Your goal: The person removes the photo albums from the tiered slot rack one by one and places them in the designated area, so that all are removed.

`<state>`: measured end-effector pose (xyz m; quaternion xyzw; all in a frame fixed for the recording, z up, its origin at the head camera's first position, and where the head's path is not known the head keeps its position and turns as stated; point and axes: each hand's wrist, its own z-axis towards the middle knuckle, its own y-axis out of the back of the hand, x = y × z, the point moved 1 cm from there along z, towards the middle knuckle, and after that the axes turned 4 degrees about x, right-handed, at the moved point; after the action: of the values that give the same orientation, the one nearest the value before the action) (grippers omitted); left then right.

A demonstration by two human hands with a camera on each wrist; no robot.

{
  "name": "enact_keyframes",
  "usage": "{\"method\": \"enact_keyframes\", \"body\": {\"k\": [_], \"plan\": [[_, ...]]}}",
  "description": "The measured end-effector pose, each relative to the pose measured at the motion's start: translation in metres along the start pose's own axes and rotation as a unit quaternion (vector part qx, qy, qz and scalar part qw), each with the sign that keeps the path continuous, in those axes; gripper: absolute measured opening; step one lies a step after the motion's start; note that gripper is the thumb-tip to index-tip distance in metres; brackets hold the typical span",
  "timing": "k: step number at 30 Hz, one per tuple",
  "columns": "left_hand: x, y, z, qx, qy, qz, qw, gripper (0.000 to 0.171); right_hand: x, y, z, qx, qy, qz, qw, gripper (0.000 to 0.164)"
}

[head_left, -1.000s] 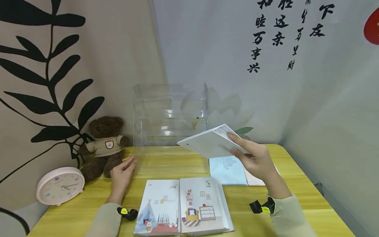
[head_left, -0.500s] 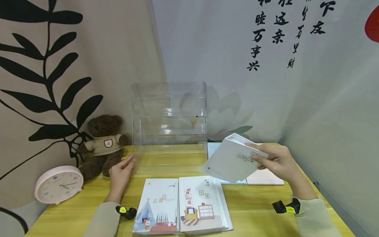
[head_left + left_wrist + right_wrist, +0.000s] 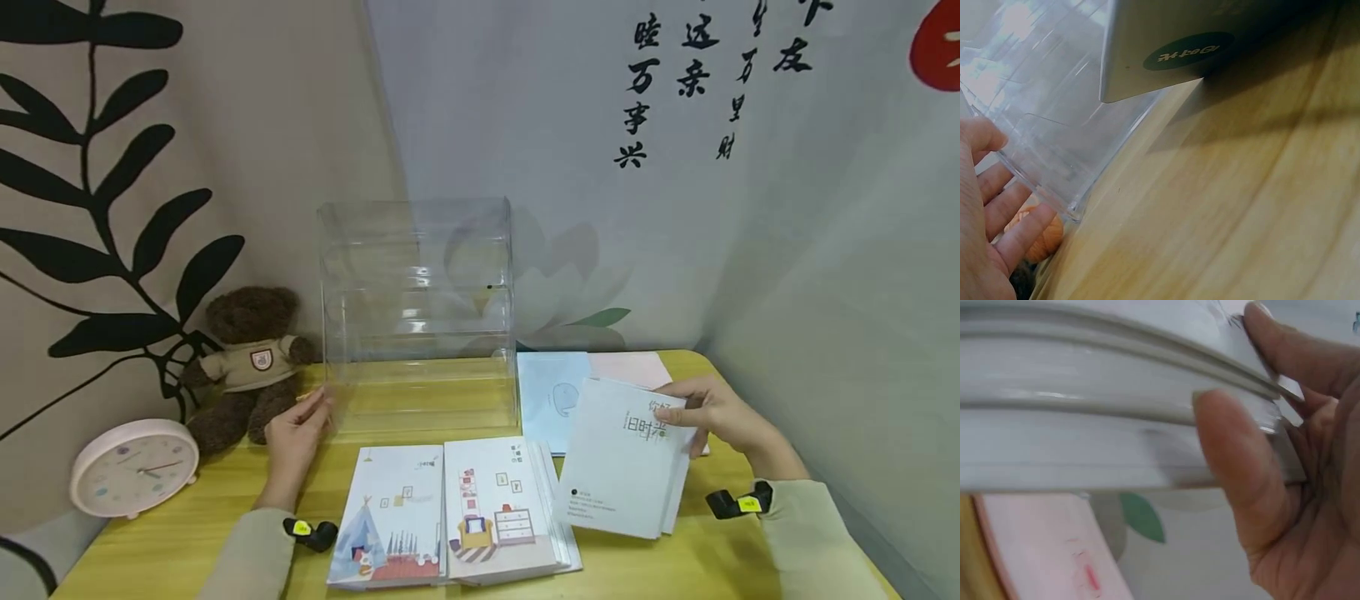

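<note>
My right hand (image 3: 723, 421) holds white booklets (image 3: 618, 471) with printed Chinese lettering, above the table's right side. The thumb lies on the front cover; in the right wrist view, the other fingers sit along the layered white edges (image 3: 1079, 381). My left hand (image 3: 295, 437) pinches the left side edge of a clear plastic rack (image 3: 420, 329). Its thumb lies over that edge in the left wrist view, with the fingers (image 3: 1025, 231) outside the panel. Two piles of illustrated booklets (image 3: 386, 521) lie side by side between my hands.
Behind the held booklets are a blue booklet (image 3: 551, 400) and a pink one (image 3: 630, 367). A brown teddy bear (image 3: 255, 358) sits left of the rack, near a pink clock (image 3: 137, 468). An orange yarn-like ball (image 3: 1046, 237) shows beyond my left fingers.
My right hand has brought the white booklets down and turned them from nearly flat to upright, with the front cover facing me. My left hand stays at the rack.
</note>
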<state>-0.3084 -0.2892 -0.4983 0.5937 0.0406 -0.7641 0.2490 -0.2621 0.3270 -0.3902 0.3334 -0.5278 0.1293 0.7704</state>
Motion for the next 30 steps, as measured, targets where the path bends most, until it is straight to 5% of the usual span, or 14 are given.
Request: {"method": "enact_keyframes", "body": {"k": [11,19,30], "plan": [[-0.004,-0.002,-0.001,0.015,0.006,-0.025,0.9995,0.037,-0.039,-0.001,0.001,0.059,-0.089,0.072,0.992,0.027],[0.001,0.001,-0.002,0.004,0.008,-0.022,0.9997,0.036,-0.07,-0.01,0.007,0.095,-0.171,0.126,0.973,0.031],[0.0,0.001,-0.002,0.01,0.004,-0.02,0.9998,0.037,-0.092,-0.018,0.011,0.083,-0.188,0.11,0.972,0.032]]}}
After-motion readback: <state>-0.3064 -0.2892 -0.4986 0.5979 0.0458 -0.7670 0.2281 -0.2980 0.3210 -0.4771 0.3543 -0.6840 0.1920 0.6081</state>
